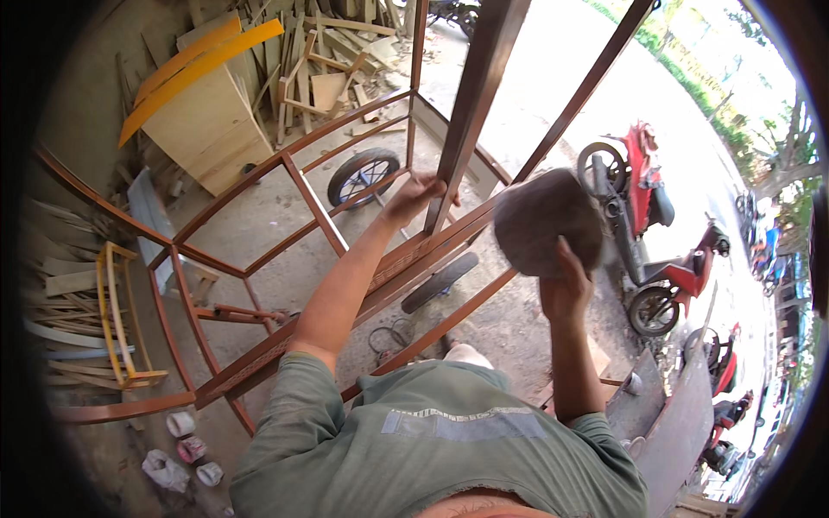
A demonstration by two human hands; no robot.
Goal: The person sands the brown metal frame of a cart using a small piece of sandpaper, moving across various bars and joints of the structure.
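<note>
Brown frame (242, 371) joined, openings bare | left hand (409, 202): fingers round upright post (479, 86) | right hand (566, 281): fingers gripping dark pad (544, 216), off post (what's left, I can't tell)

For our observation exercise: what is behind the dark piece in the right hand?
Past the dark piece, brown bars show left and a red motorbike right. Everything directly behind it is covered, apparently including most fingers of the right hand.

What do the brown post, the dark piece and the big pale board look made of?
Brown post in the left hand: probably painted metal, possibly varnished wood; its smooth brown face has a sheen.
Dark piece in the right hand: unclear; dull, blurred surface, perhaps wood or stiff sheet.
Pale board: likely bare plywood; light tan, flat, faintly streaked.
</note>
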